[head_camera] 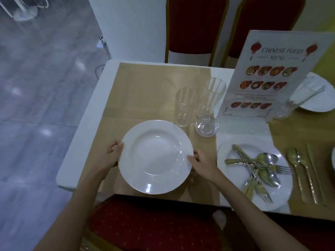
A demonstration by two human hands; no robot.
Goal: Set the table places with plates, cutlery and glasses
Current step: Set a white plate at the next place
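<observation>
A white plate (pixel 155 156) lies near the front edge of the tan-topped table (pixel 141 91). My left hand (pixel 113 153) grips its left rim and my right hand (pixel 201 163) grips its right rim. Two tall clear glasses (pixel 184 107) (pixel 208 111) stand just behind the plate. To the right, a second white plate (pixel 235 180) holds a pile of several forks, spoons and knives (pixel 257 169). More cutlery (pixel 306 176), a spoon and knives, lies on the table further right.
An upright menu card (pixel 268 73) stands at the back right, with another glass (pixel 299 98) and a plate (pixel 320 104) behind it. A red chair seat (pixel 154 225) is under my arms. Two red chairs (pixel 194 28) stand across the table. Grey floor lies to the left.
</observation>
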